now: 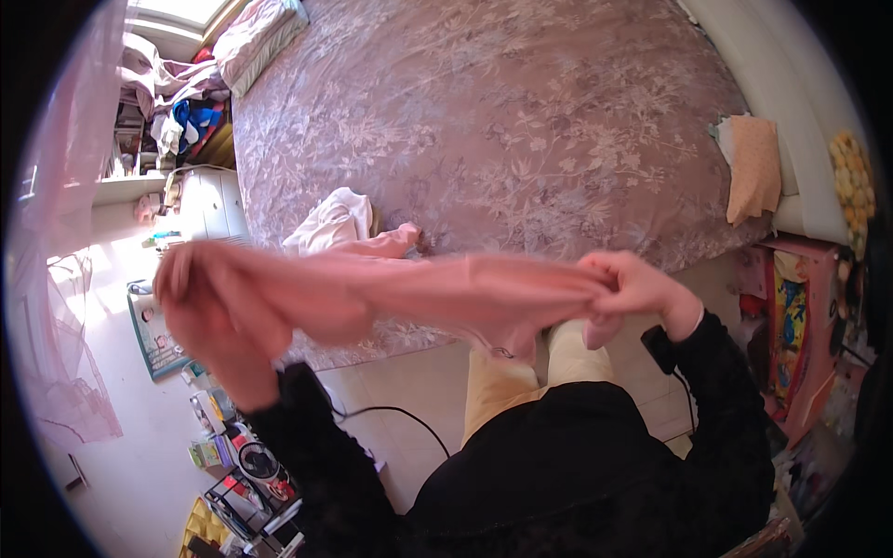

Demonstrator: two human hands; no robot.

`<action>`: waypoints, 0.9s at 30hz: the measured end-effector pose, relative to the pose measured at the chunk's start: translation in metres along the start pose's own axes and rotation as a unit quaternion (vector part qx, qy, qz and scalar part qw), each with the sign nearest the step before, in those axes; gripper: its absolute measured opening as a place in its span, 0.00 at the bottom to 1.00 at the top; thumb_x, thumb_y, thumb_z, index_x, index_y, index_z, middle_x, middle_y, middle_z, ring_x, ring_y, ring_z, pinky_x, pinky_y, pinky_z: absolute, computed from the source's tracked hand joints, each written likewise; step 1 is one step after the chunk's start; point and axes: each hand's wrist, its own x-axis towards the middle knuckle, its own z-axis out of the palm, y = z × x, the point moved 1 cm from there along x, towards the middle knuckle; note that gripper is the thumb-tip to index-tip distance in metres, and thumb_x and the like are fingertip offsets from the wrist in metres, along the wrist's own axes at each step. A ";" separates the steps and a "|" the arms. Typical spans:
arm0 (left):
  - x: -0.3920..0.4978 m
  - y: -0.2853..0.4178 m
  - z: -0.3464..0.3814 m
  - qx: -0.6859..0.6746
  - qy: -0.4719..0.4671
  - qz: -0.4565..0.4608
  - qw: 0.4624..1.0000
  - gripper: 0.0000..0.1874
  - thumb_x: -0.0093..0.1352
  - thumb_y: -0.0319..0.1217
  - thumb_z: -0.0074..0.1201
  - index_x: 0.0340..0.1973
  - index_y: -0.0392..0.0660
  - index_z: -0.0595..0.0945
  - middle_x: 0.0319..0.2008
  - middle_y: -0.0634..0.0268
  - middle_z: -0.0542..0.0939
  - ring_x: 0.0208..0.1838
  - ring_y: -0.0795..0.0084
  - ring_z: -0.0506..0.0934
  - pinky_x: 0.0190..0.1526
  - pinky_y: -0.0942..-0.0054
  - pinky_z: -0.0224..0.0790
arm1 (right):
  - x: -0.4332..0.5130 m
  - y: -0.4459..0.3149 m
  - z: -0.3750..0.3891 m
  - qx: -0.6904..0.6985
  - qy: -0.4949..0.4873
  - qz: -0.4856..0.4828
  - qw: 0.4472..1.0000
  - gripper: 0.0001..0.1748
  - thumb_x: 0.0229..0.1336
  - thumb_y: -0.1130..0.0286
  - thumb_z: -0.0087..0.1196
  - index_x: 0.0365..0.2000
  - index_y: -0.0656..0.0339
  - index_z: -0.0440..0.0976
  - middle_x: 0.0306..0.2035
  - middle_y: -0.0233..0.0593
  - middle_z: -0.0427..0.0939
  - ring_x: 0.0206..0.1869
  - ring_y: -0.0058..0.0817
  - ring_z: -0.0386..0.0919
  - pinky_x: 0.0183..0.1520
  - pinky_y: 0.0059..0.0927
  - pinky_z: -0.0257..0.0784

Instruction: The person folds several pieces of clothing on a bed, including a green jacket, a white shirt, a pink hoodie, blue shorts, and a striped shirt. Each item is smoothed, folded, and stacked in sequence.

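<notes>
A pink garment (425, 289) hangs stretched between my two hands, above the near edge of the bed. My left hand (209, 335), blurred by motion, grips its left end, and folds of cloth partly cover the fingers. At the other end, my right hand (638, 289) pinches the bunched fabric between thumb and fingers. A small dark mark shows on the garment's lower edge. Just beyond it on the bed lies a crumpled white cloth (335, 220), beside a piece of pink cloth (387, 243) whose near part is hidden.
The bed (502, 125) has a floral mauve sheet. A pillow (261, 42) lies at its far left, and a peach cloth (753, 167) at the right. A rack (244, 495) with a small fan (258, 462) stands at lower left. A pink cabinet (802, 328) is at right.
</notes>
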 end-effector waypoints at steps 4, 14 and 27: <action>0.146 -0.142 0.015 0.301 -0.093 -0.005 0.949 0.08 0.71 0.25 0.41 0.43 0.39 0.74 0.42 0.60 0.76 0.43 0.70 0.77 0.48 0.71 0.70 | 0.058 0.024 -0.083 -0.025 0.168 -0.052 0.984 0.17 0.52 0.76 0.57 0.44 0.65 0.74 0.39 0.33 0.80 0.42 0.19 0.77 0.46 0.24 0.73; 0.073 -0.376 -0.175 0.697 -0.200 -0.110 0.679 0.40 0.63 0.42 0.61 0.65 0.34 0.62 0.62 0.42 0.68 0.66 0.51 0.67 0.63 0.60 0.60 | 0.191 0.127 -0.204 -0.339 0.430 -0.115 0.829 0.33 0.53 0.65 0.59 0.57 0.68 0.64 0.53 0.51 0.75 0.56 0.40 0.74 0.58 0.38 0.68; -0.082 -0.435 -0.417 0.585 0.293 -0.248 0.714 0.35 0.55 0.33 0.68 0.54 0.29 0.70 0.50 0.54 0.77 0.51 0.69 0.76 0.52 0.72 0.69 | 0.301 0.307 -0.050 -0.434 0.406 0.052 0.802 0.45 0.41 0.67 0.66 0.61 0.61 0.58 0.54 0.49 0.67 0.57 0.49 0.64 0.60 0.42 0.62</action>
